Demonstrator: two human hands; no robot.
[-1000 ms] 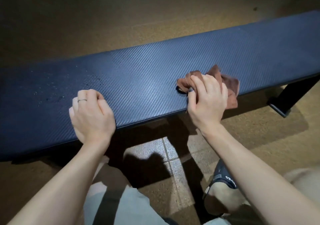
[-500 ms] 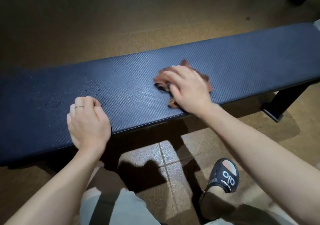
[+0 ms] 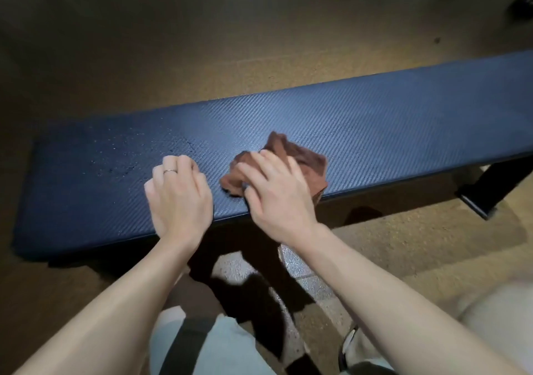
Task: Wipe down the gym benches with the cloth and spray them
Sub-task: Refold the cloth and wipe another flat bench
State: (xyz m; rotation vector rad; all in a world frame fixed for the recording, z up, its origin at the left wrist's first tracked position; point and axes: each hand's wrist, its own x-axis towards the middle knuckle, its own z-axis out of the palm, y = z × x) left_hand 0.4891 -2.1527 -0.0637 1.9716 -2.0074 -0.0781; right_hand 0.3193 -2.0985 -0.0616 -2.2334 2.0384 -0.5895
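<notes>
Cloth (image 3: 291, 155) leftward, under right fingers (image 3: 259, 170)

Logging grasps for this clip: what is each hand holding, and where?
The right hand presses the brown cloth on its near-left part against the bench. The left hand holds nothing.

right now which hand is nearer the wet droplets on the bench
Left. The left hand rests on the bench beside the droplets; the right hand presses the cloth farther along.

Speckled tan rubber floor (image 3: 259, 57), grey tiled patch (image 3: 305, 276) below, dim at the edges.
</notes>
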